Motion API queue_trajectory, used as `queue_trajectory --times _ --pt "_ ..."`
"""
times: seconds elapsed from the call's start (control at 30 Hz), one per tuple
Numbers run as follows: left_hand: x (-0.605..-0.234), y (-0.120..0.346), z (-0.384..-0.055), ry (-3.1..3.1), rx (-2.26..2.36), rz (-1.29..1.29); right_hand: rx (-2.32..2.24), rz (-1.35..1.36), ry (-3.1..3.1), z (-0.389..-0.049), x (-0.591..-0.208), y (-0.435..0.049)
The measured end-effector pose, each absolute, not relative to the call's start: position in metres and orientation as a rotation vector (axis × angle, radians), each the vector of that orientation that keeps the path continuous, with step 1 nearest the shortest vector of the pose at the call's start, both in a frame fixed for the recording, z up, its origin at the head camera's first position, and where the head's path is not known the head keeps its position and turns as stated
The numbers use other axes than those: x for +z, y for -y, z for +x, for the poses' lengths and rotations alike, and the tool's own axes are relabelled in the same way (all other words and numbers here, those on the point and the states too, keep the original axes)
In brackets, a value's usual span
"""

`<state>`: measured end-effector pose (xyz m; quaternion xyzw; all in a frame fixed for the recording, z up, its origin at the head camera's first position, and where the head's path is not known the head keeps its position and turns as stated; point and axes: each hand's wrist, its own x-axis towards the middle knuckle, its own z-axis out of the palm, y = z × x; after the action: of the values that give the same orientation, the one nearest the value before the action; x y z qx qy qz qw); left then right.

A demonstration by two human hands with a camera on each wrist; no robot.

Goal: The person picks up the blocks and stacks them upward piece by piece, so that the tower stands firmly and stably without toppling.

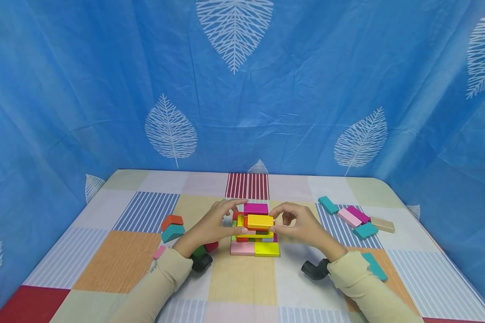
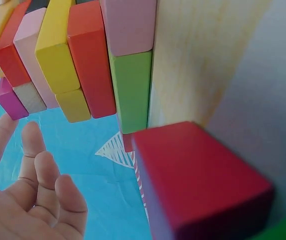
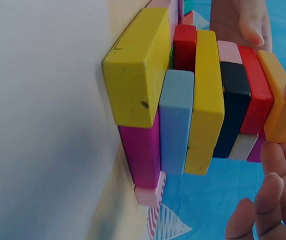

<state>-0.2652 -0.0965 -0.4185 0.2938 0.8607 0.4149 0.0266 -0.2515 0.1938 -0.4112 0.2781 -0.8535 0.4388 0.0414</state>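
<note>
A tower of colored wooden blocks [image 1: 255, 235] stands on the patterned tablecloth. Its top carries a yellow-orange block [image 1: 260, 221] at the near side and a magenta block [image 1: 256, 209] behind. My right hand [image 1: 297, 223] pinches the yellow-orange block's right end between thumb and index finger. On the tower's left side, my left hand [image 1: 218, 223] has its thumb at the near face and its index fingertip against the magenta block [image 2: 12, 100]. The other left fingers [image 2: 47, 170] are bent, off the blocks. Lower down are a red block [image 3: 185, 47] and a light blue block [image 3: 177, 120].
Left of the tower lie an orange block [image 1: 172, 221] and a teal block [image 1: 173, 233]. A dark red block [image 2: 203, 175] lies near my left wrist. On the right are a pink block [image 1: 349, 217], a natural wood block [image 1: 383, 224] and several teal ones. A blue curtain [image 1: 242, 112] hangs behind.
</note>
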Motion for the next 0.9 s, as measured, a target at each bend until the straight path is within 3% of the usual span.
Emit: queue_trajectory --times 0.9 --pt "-0.416 0.088 -0.261 -2.711 1.241 0.696 1.493 0.853 2.747 -0.268 -0.415 -0.185"
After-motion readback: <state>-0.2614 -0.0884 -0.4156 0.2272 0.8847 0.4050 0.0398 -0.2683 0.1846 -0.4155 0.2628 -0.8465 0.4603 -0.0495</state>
